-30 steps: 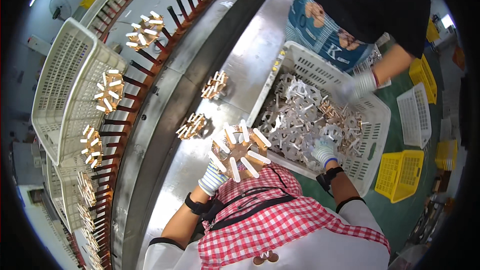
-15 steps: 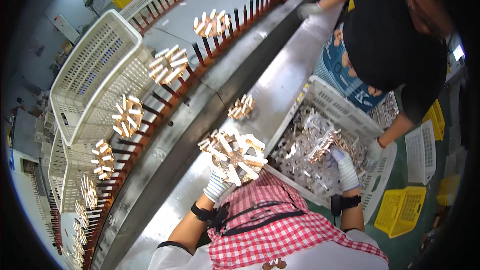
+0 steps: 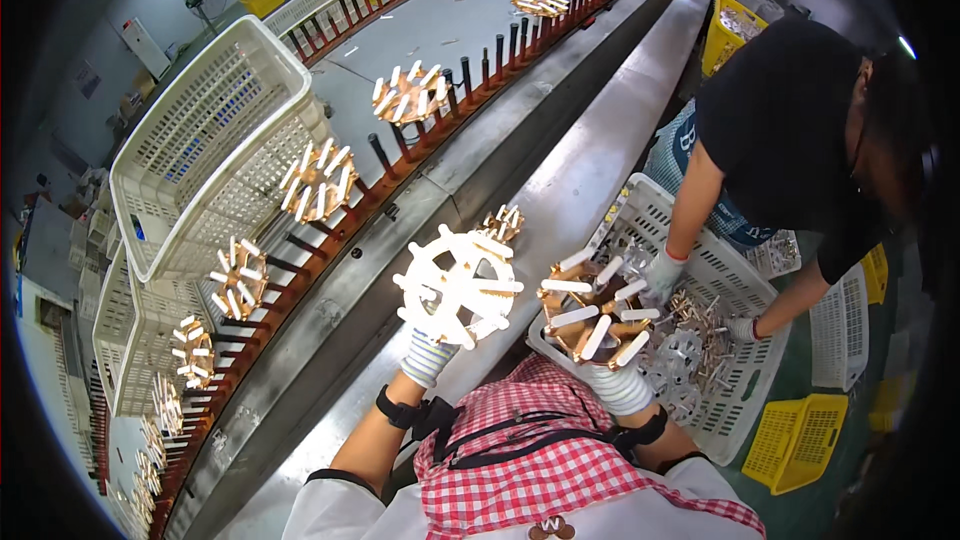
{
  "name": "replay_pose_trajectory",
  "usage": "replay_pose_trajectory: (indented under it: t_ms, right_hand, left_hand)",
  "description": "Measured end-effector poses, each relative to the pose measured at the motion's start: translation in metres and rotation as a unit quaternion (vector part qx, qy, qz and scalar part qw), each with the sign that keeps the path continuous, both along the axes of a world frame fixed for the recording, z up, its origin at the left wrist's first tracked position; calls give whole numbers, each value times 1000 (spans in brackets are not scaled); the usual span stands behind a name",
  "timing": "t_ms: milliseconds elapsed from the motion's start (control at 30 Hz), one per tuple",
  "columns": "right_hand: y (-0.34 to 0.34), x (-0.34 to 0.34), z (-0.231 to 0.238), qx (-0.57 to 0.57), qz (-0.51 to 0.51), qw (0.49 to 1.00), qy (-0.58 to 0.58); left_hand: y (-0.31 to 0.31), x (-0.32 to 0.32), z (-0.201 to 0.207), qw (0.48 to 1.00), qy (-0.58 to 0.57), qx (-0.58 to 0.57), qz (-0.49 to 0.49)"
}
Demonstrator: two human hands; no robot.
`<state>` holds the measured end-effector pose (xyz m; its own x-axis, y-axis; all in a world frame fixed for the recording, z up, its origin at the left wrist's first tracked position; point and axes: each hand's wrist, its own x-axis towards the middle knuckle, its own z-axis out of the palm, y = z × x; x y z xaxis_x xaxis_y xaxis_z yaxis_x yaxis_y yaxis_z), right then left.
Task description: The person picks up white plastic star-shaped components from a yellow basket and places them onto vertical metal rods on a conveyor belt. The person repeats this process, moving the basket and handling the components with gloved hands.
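My left hand (image 3: 425, 355), in a striped glove, is closed under a wheel-shaped piece (image 3: 495, 286) whose pale, spoked face shows. My right hand (image 3: 620, 390), gloved too, grips a coppery wheel-shaped piece (image 3: 597, 337) with white tabs around its rim, held above the near-left corner of a white basket (image 3: 735, 435). The fingers of both hands are partly hidden by the pieces. Loose clear and coppery parts (image 3: 685, 350) lie in that basket. A smaller-looking coppery piece with white tabs (image 3: 505, 221) sits on the metal ledge (image 3: 560, 175) just beyond my left-hand piece.
To the left curves a conveyor edged with dark posts (image 3: 380, 152); several tabbed pieces (image 3: 318, 180) ride on it. White crates (image 3: 215, 120) stand behind. A co-worker (image 3: 790, 130) leans in at the right, both gloved hands in the basket. Yellow baskets (image 3: 795, 440) rest on the green floor.
My right hand has come up and left out of the basket with its piece. My left-hand piece has turned to its pale face. The co-worker's far hand has come from the ledge into the basket.
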<state>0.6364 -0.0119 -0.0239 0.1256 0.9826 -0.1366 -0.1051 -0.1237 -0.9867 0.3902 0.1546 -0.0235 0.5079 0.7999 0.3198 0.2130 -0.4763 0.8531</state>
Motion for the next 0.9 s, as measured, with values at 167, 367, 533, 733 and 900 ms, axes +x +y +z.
replay_pose_trajectory:
  t_ms: [167, 367, 533, 733, 900]
  right_hand:
    - [25, -24, -11, 27, 19, 996, 80]
    - [33, -40, -12, 13, 27, 974, 222]
    - [30, -39, -8, -11, 38, 931, 362]
    - [14, -12, -7, -35, 20, 815, 578]
    - [51, 16, 78, 204, -220, 948, 106]
  left_hand:
    - [-5, -8, -22, 995, 44, -90, -2]
    - [-26, 7, 42, 984, -52, -159, -57]
    - [-34, 15, 76, 998, -11, 4, -55]
    - [2, 17, 41, 951, 161, 262, 27]
    - [130, 86, 1, 829, 450, 313, 112]
